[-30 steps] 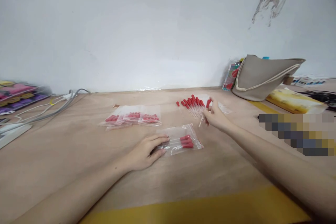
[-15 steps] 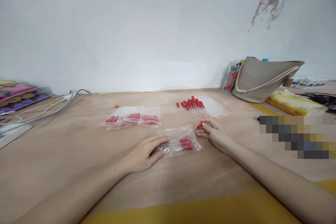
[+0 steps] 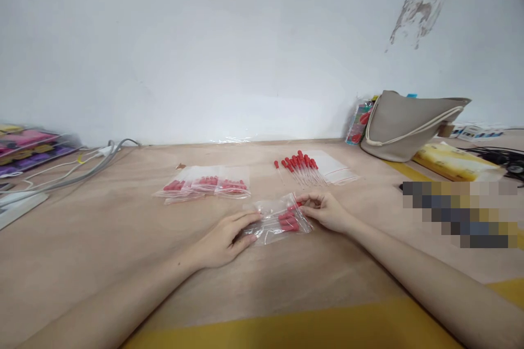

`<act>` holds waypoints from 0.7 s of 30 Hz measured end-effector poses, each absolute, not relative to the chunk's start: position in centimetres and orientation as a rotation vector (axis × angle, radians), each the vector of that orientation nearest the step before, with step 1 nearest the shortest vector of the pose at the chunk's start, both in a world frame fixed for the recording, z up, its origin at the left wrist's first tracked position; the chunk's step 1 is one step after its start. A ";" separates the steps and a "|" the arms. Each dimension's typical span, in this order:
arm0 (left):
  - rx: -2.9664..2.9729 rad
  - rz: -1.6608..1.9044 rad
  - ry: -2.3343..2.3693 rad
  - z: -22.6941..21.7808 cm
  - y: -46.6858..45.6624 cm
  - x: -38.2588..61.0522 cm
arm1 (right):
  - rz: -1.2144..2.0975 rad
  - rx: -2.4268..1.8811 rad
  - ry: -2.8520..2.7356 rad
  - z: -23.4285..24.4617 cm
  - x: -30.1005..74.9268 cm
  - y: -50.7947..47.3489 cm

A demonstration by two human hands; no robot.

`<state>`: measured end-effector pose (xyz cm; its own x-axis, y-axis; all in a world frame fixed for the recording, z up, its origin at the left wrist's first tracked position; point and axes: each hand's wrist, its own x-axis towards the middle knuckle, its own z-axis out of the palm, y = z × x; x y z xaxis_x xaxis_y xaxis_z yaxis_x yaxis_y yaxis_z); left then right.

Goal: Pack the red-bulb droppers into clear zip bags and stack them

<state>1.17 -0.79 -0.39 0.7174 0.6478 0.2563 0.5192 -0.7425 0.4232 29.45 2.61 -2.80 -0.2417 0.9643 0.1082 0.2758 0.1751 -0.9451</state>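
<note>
Pinning bag (image 3: 273,224) with left hand (image 3: 227,237), palm down, fingers flat and open on its left end. Pinching a dropper (image 3: 293,209) at bag's mouth with right hand (image 3: 325,211), fingertips closed on it. At tabletop (image 3: 123,240) centre: bag, a few red-capped pieces inside. Toward far edge: loose droppers (image 3: 301,166) by empty bags (image 3: 341,172), right of centre; filled bags (image 3: 207,185) left of centre. Tote (image 3: 405,122) near far right corner.

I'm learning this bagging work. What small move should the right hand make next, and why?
Probably slide the dropper deeper into the bag: the right hand pinches it at the open mouth, while the left hand presses the other end flat.
</note>
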 end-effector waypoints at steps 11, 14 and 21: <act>2.638 0.541 0.912 -0.2 -0.7 1.3 | 1.306 -1.050 -1.518 -2.5 27.8 2.1; 2.634 0.545 0.903 -0.2 -0.8 1.2 | 1.379 -1.035 -1.528 -2.2 27.7 1.7; 2.635 0.566 0.879 -0.5 -0.7 1.1 | 0.788 -1.349 -1.712 -1.0 28.8 3.8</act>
